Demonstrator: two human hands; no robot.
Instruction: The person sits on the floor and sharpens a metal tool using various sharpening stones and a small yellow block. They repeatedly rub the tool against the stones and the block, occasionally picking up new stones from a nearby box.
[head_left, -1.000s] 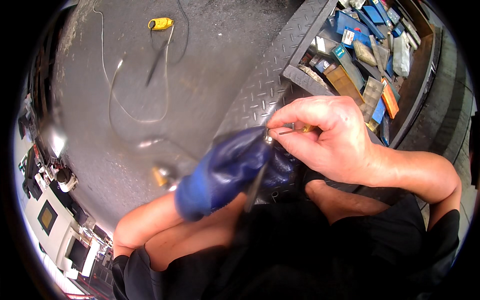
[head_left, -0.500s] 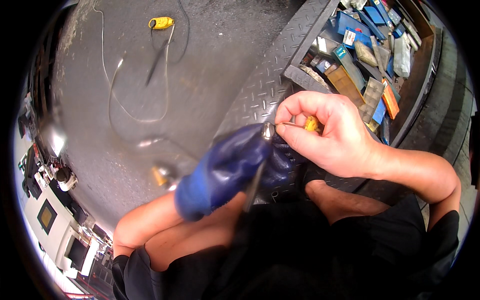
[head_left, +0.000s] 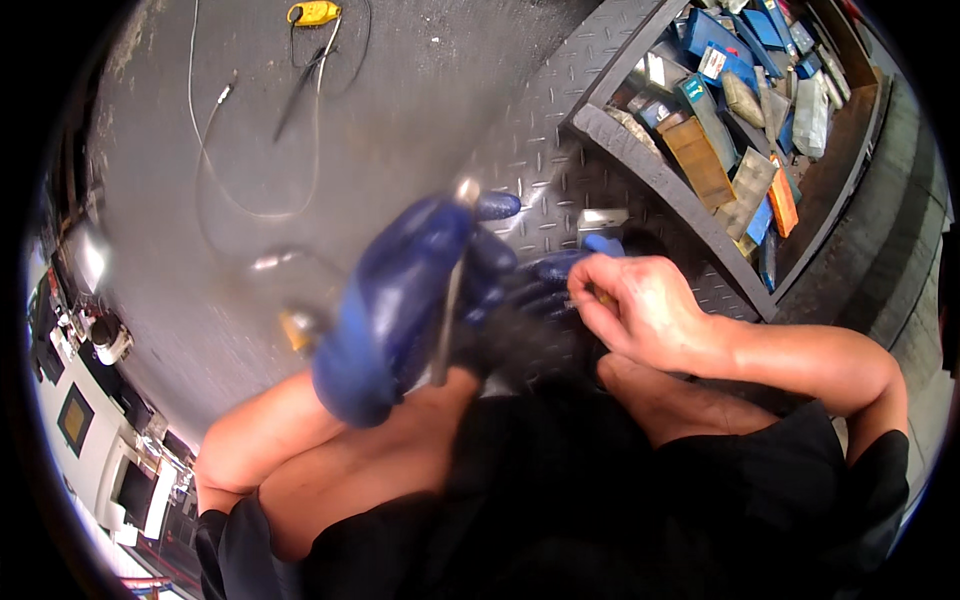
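Observation:
My left hand [head_left: 410,270], in a dark blue coated glove, is closed around a slim metal bar tool [head_left: 450,315]. Its rounded, shiny head [head_left: 467,190] sticks out above the glove, and motion blurs it. To the right, my bare right hand [head_left: 645,310] is pinched shut; a bit of yellow from a small yellow-handled tool [head_left: 604,297] shows between the fingers, the rest hidden. An empty blue glove [head_left: 560,268] lies beside the right fingertips, partly covered. Just beyond it a silvery metal block [head_left: 603,218] rests on the tread plate.
At upper right stands a dark metal tray [head_left: 670,190] full of blue, orange and clear plastic cases. A yellow device [head_left: 314,13] with cables lies on the grey surface [head_left: 420,110]. A blurred yellow-and-metal item [head_left: 297,328] is left of the glove.
My hands have come apart: the left moved left and upward with the bar tool, the right drew down away from its head. The loose glove and metal block have come into sight.

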